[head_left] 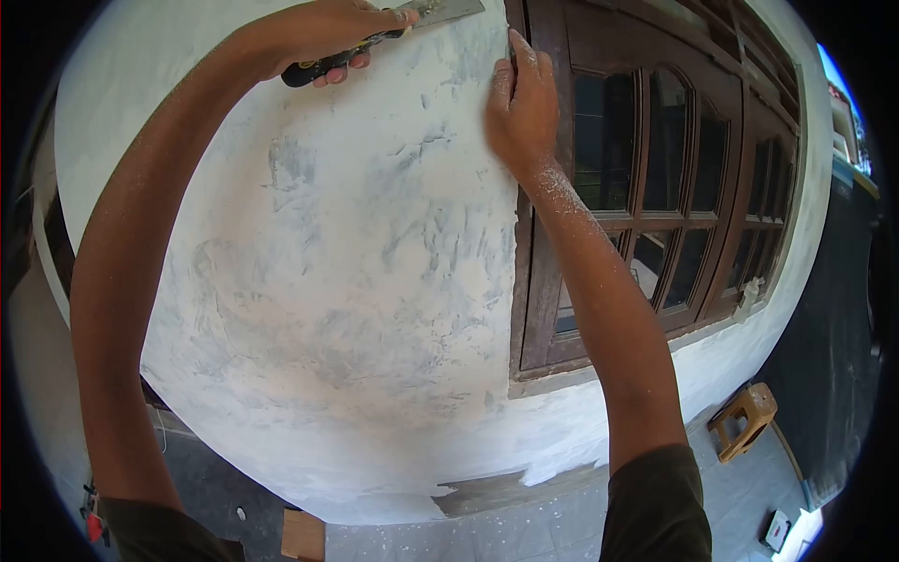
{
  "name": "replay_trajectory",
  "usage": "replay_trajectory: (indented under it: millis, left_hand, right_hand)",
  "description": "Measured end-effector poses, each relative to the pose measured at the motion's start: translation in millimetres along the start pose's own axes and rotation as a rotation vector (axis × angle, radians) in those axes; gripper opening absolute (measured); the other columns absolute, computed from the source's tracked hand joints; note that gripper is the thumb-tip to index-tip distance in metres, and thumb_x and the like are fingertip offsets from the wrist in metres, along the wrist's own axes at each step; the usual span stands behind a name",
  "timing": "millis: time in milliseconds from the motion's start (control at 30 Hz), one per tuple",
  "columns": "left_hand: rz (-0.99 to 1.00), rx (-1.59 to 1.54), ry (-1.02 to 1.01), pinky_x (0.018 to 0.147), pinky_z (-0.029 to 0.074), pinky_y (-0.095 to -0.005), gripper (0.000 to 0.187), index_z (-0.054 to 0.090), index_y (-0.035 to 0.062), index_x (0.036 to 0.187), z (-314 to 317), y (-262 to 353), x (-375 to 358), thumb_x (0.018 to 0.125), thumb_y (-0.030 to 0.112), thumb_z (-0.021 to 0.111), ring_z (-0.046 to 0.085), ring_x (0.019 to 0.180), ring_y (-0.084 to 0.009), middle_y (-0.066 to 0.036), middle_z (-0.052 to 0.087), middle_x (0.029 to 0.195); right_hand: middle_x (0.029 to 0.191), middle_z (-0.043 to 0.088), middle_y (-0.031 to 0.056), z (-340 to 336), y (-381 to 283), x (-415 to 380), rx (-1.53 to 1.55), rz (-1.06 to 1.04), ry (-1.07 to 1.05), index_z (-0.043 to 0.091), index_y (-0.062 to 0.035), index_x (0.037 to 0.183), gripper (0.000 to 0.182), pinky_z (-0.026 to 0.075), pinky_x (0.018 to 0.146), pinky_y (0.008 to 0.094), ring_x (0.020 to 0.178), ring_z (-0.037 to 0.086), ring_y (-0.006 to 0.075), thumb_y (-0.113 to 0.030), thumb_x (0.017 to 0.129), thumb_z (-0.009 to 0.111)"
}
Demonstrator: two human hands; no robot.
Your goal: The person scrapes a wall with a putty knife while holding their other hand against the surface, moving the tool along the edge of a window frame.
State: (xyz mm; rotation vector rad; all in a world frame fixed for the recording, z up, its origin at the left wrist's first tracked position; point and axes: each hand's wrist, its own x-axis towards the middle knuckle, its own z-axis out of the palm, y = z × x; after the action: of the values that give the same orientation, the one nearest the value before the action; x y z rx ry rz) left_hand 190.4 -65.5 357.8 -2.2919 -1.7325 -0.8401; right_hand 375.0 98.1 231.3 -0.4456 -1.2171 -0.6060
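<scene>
Raised to the top of the view, my left hand (328, 37) is closed round the black handle of a putty knife (342, 62). The metal blade points right, against the upper wall near the window frame. My right hand (524, 108) is at the edge where the white wall (346, 234) meets the brown wooden window frame (536, 309). Its fingers are bent together, pointing up; what they hold, if anything, is hidden. White dust speckles my right wrist. Grey patches and rough streaks mark the wall's white coating.
Glass panes fill the brown window (665, 140) at the right. A tan plastic stool (744, 421) stands on the floor at the lower right. A brown box (302, 536) lies at the wall's base. A dark panel (824, 318) is at the far right.
</scene>
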Motion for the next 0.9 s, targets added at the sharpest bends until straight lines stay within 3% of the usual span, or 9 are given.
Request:
replay_trajectory:
  millis: [133,233,333,400,533,600,733,833,900]
  left_hand:
    - [-0.043,0.204,0.055,0.049,0.045,-0.0333,0.052,0.066,0.0021,0.093,7,6,-1,0.111,0.045,0.044,0.054,0.054,-0.0162,-0.007,0.062,0.071]
    - [-0.012,0.262,0.242,0.059,0.052,-0.0407,0.056,0.069,-0.0041,0.097,12,11,-11,0.111,0.043,0.042,0.062,0.061,-0.0255,-0.016,0.068,0.078]
    - [-0.014,0.385,0.25,0.069,0.056,-0.0467,0.056,0.067,-0.0084,0.11,11,4,-5,0.111,0.041,0.042,0.068,0.073,-0.0331,-0.024,0.071,0.087]
    - [0.115,0.491,0.355,0.075,0.056,-0.0494,0.056,0.063,-0.0089,0.119,16,-8,2,0.11,0.042,0.041,0.071,0.081,-0.0361,-0.026,0.071,0.095]
    - [0.069,0.508,0.32,0.078,0.057,-0.0489,0.056,0.06,-0.0077,0.123,17,-2,-8,0.11,0.044,0.042,0.071,0.086,-0.0348,-0.026,0.071,0.098]
    - [-0.003,0.561,0.119,0.077,0.057,-0.0484,0.055,0.06,-0.0069,0.124,13,15,-26,0.111,0.044,0.042,0.071,0.085,-0.0335,-0.025,0.071,0.099]
    - [-0.01,0.532,0.141,0.075,0.056,-0.0483,0.057,0.058,-0.0059,0.126,12,8,-22,0.11,0.047,0.044,0.07,0.082,-0.0314,-0.023,0.072,0.097]
    - [0.013,0.494,0.036,0.075,0.056,-0.0476,0.061,0.054,-0.0043,0.133,8,8,-20,0.109,0.051,0.048,0.07,0.083,-0.0301,-0.022,0.072,0.098]
    - [-0.066,0.546,0.089,0.085,0.057,-0.0464,0.06,0.049,0.0042,0.144,16,13,-16,0.108,0.052,0.049,0.071,0.091,-0.0299,-0.022,0.072,0.102]
  right_hand:
    - [0.111,0.06,0.0172,1,1,-1,0.006,-0.032,0.013,0.057,-0.0032,0.143,0.04,0.05,0.09,0.0455,0.103,0.062,0.0348,-0.014,0.104,0.054]
    - [0.111,0.06,0.0163,-3,-1,0,-0.008,-0.037,-0.003,0.056,-0.006,0.145,0.041,0.051,0.09,0.0433,0.101,0.063,0.0326,-0.013,0.105,0.052]
    - [0.109,0.06,0.0149,-4,-3,0,-0.006,-0.018,-0.033,0.058,-0.0103,0.146,0.041,0.051,0.09,0.0419,0.1,0.064,0.0308,-0.013,0.105,0.052]
    - [0.109,0.06,0.0143,-4,-2,-1,-0.005,-0.011,-0.039,0.06,-0.0126,0.145,0.041,0.051,0.09,0.0413,0.099,0.064,0.03,-0.012,0.105,0.053]
    - [0.109,0.06,0.0133,-2,-1,-1,0.008,-0.029,-0.017,0.063,-0.0138,0.143,0.039,0.052,0.09,0.041,0.099,0.064,0.0293,-0.012,0.105,0.054]
    - [0.11,0.06,0.0132,-3,1,0,0.012,-0.041,-0.011,0.064,-0.0136,0.142,0.039,0.052,0.09,0.0408,0.099,0.065,0.0291,-0.011,0.105,0.054]
    - [0.109,0.06,0.0128,-2,0,0,0.014,-0.039,-0.011,0.065,-0.014,0.142,0.039,0.053,0.089,0.0403,0.098,0.065,0.0288,-0.011,0.105,0.054]
    - [0.109,0.06,0.0126,-3,-1,-1,0.024,-0.035,-0.011,0.065,-0.0143,0.142,0.039,0.053,0.089,0.04,0.098,0.065,0.0285,-0.011,0.105,0.055]
    - [0.112,0.061,0.0142,-6,-2,0,0.021,-0.006,-0.046,0.064,-0.0141,0.143,0.039,0.053,0.091,0.0395,0.102,0.066,0.0288,-0.011,0.105,0.056]
